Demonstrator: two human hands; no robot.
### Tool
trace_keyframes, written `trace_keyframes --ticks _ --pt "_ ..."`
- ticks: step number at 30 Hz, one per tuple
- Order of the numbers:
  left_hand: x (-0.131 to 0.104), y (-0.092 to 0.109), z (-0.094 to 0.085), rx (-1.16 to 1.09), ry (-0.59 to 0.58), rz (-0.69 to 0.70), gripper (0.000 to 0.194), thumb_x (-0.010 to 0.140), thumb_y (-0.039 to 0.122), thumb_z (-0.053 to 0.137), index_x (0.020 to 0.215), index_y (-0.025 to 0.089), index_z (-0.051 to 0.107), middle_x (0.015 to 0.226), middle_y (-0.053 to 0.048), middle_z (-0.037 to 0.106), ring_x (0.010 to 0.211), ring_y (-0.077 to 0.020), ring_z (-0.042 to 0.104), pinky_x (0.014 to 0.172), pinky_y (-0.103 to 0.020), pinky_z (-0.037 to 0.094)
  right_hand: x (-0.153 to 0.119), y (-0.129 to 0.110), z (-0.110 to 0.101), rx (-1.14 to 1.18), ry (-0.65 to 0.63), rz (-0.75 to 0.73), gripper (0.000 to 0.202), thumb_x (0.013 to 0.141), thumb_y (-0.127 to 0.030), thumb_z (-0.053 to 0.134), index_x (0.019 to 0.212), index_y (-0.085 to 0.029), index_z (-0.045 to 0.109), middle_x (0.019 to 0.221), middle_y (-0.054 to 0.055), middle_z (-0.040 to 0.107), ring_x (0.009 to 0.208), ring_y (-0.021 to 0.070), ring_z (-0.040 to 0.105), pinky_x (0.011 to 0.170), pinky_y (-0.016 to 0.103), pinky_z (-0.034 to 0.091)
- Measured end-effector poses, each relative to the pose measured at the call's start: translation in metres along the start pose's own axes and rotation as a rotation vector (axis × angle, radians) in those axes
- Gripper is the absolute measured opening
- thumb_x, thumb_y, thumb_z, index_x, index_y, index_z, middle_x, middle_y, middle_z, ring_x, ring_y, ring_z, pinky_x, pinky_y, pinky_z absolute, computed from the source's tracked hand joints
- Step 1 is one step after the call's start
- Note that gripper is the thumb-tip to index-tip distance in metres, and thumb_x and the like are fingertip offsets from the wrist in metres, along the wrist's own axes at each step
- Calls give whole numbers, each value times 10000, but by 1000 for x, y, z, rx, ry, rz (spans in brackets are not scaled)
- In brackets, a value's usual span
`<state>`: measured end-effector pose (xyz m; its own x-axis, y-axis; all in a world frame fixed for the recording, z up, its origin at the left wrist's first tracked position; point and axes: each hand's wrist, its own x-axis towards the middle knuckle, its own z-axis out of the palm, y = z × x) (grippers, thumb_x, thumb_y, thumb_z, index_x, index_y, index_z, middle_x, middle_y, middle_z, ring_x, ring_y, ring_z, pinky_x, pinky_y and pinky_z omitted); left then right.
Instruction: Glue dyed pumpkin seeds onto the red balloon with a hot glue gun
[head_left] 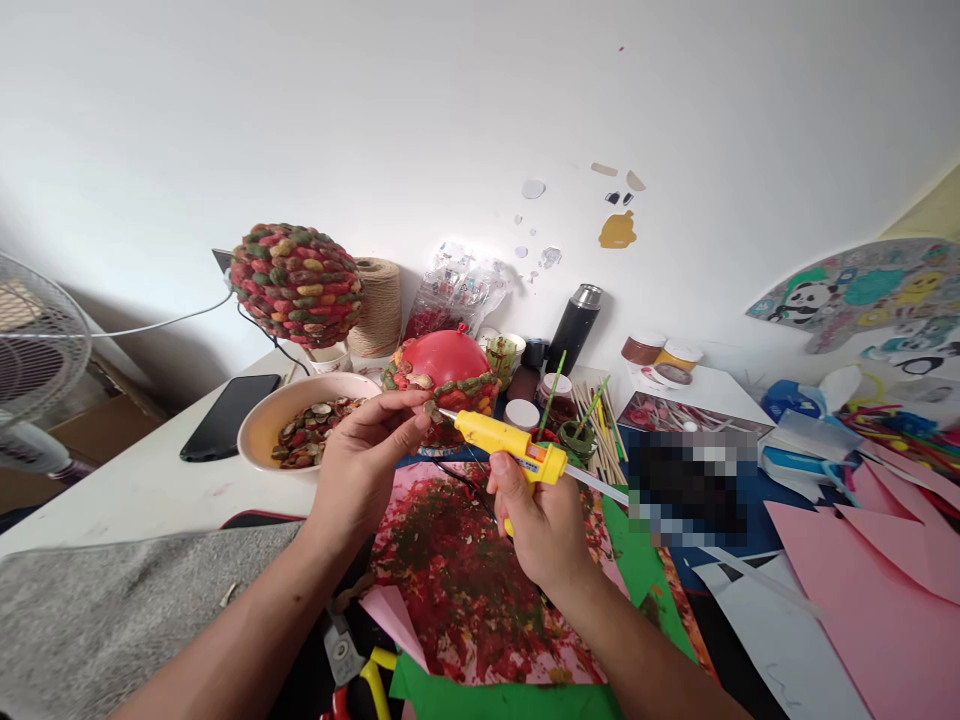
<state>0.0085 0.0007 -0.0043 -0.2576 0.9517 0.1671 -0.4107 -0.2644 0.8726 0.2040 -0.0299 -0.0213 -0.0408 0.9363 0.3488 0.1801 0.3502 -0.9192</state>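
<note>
White wall (360, 120) rose at twelve o'clock behind a crowded desk (161, 490), with a fan (37, 345) off at nine. Judging by the hands, the step in hand was putting glue on a single small brown piece (432, 411). The left hand (367, 445) pinched that piece between thumb and forefinger, right at the fingertips, while the right hand (544, 520) was wrapped round the grip of a yellow glue gun (499, 437). Its nozzle pointed to nine o'clock, straight at the piece; whether the two touched, or the trigger was pressed, could not be told.

From the piece, the red balloon (446, 357) sat just beyond at one o'clock, with rows of coloured pieces round its lower part. The bowl (255, 432) of loose pieces lay at nine, beside the left wrist, and a ball (296, 285) fully clad in similar pieces stood at ten. A paint-smeared sheet (472, 570) spread out at six.

As I judged it, the next move called for a light, steady pinch and fingertips kept clear of the nozzle, since so little of the piece showed beyond the grip.
</note>
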Motion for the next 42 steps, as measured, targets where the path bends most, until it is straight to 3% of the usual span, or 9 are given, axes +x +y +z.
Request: trace_keyframes --ticks 15,21,42 --pt "0 1 1 21 39 38 410 582 398 1117 903 236 921 949 -55 860 682 -121 632 635 -234 541 1 -1 0 -11 -2 14 659 1053 -820 576 752 -239 646 449 -42 512 389 152 515 434 271 444" --pt "0 1 0 41 28 46 393 603 388 1103 907 232 909 921 -56 852 714 -154 668 656 -256 562 1 -2 1 -30 -5 29 676 1040 -856 554 752 -248 628 464 -39 514 402 160 526 441 281 445" --pt "0 2 -1 9 10 66 348 645 337 1082 919 224 899 845 -28 803 664 -121 613 636 -235 527 -1 4 4 2 -12 44 636 1045 -812 602 770 -240 647 479 -47 496 416 151 505 426 264 425"
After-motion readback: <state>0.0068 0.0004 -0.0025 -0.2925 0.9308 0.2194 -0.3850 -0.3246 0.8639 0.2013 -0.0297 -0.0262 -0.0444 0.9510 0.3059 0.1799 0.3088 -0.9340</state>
